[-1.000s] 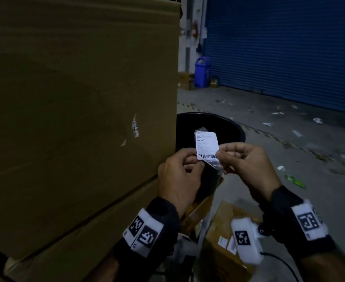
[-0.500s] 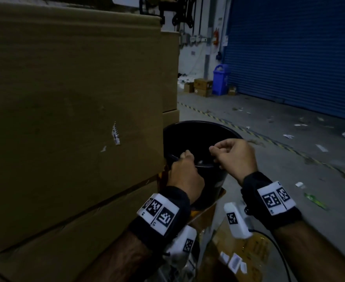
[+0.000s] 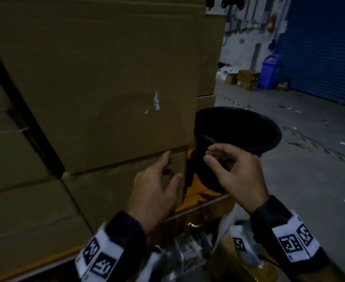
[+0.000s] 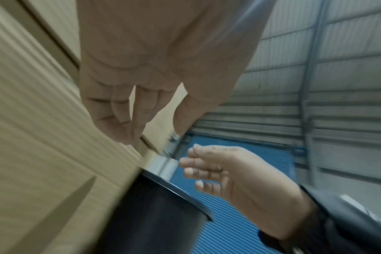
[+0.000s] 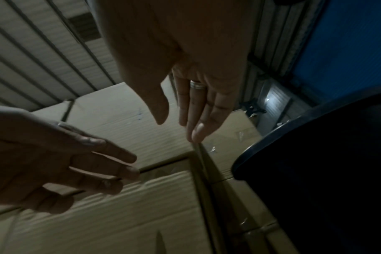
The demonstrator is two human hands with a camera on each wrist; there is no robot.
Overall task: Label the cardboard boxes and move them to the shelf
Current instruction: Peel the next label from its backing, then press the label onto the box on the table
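Corrugated cardboard boxes; round black bucket beside relaxed hands.

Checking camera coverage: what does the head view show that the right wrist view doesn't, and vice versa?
Head only: the floor with scattered litter, the blue bin by the far wall, small boxes beside it, both wrist bands with markers.

Right wrist only: a ring on the right hand, its straight fingers from below, and the ribbed ceiling.

Both: the stacked cardboard boxes, the black bucket, the blue shutter, and the left hand open near the box seam. No label in either grip.
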